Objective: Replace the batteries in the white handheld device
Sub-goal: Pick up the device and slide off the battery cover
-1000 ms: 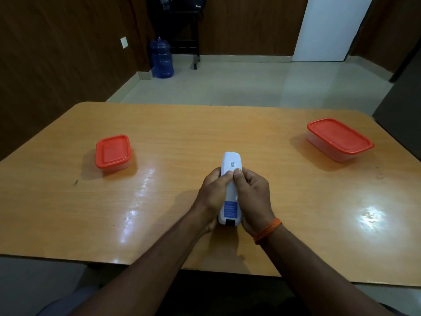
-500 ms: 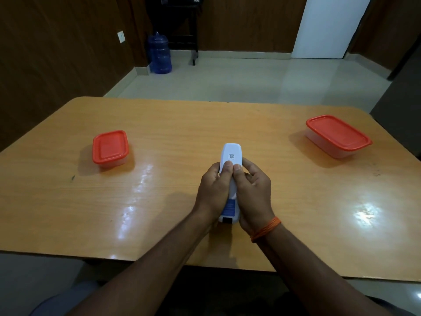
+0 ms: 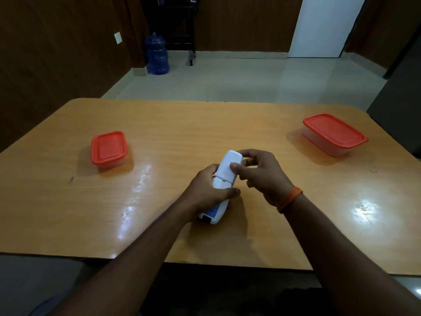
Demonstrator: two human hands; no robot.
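Hands first: the left hand (image 3: pixel 206 192) wraps around the lower body of the white device (image 3: pixel 224 179), near the middle of the table (image 3: pixel 205 124) toward its near edge. The right hand (image 3: pixel 259 176) pinches the battery cover (image 3: pixel 229 166) at the far end, thumb pressing on top; a seam shows where it seems to be sliding off. Too much thumb force could snap the catch or send the cover and batteries skidding. One red-lidded box (image 3: pixel 109 148) sits toward the left edge, another (image 3: pixel 333 134) near the far right corner; neither blocks the hands.
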